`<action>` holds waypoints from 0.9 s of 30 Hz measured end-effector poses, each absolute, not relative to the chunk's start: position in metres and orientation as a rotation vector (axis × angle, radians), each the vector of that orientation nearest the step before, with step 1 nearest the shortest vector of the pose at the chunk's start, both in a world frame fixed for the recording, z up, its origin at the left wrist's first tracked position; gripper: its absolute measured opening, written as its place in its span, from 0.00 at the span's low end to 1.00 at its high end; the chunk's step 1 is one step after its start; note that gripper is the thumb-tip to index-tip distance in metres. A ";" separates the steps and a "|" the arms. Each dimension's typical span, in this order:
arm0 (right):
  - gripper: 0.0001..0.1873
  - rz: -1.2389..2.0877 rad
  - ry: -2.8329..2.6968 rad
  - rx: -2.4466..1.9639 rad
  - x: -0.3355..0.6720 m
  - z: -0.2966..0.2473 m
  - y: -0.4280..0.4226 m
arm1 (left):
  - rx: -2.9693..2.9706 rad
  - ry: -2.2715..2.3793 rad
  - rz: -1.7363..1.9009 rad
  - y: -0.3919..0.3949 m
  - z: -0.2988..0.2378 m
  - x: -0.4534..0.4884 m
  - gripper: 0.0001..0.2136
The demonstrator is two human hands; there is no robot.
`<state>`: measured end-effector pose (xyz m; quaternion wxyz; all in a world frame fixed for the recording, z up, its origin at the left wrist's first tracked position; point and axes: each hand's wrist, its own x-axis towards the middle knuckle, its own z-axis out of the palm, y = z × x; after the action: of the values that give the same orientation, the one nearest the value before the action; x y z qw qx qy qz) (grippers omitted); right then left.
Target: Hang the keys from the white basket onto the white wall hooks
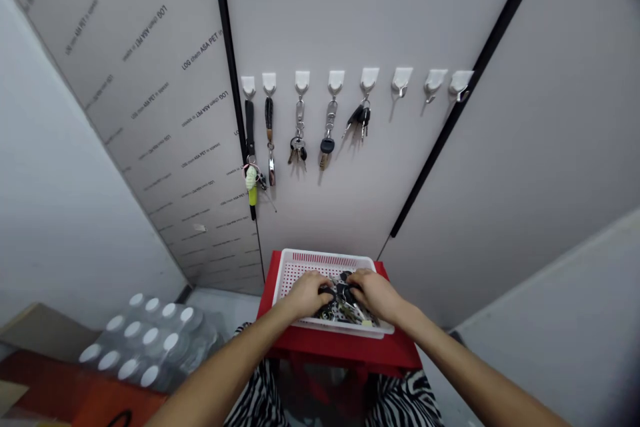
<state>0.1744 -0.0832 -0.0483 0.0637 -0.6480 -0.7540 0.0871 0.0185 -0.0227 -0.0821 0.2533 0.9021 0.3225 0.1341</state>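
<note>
A white plastic basket point(330, 257) with perforated walls stands in front of me, and a pile of keys point(345, 307) lies in its right part. My left hand point(309, 293) reaches in from the left, its thumb and fingers closed around a dark key point(327, 291). From the right my right hand point(374, 290) reaches over the same pile. Its fingers are curled at a black-headed key point(353, 287), partly hidden by the hand. Above, keys with a silver clasp point(299, 140), a single black-headed key point(327, 145) and a black key bunch point(363, 117) hang on the wall.
Under the basket is a red surface point(350, 350). A row of several white hooks point(370, 77) runs along the grey panel. At its left end hang a black strap with a green charm point(251, 177) and a braided strap point(269, 120). Bottles with white caps point(150, 335) stand at lower left.
</note>
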 end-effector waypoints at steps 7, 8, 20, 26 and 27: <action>0.11 0.385 -2.245 -1.993 0.170 -0.062 -0.084 | 2.463 0.881 0.368 -0.022 -0.086 0.019 0.12; 0.08 0.423 -2.227 -1.964 0.171 -0.062 -0.084 | 2.457 0.886 0.374 -0.022 -0.086 0.019 0.12; 0.11 1.002 -1.517 -1.611 0.187 -0.012 -0.075 | 2.172 0.829 0.651 -0.022 -0.062 0.029 0.17; 0.11 0.982 -1.384 -1.520 0.185 0.021 -0.071 | 1.816 0.576 0.731 -0.025 -0.038 0.060 0.16; 0.10 0.922 -1.380 -1.535 0.186 0.028 -0.070 | 1.745 0.567 0.729 -0.025 -0.033 0.067 0.12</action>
<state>0.1862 -0.0697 0.0284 0.4264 -0.6141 -0.5522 0.3690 0.0667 -0.0245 -0.0335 0.5511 0.7376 0.2395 0.3079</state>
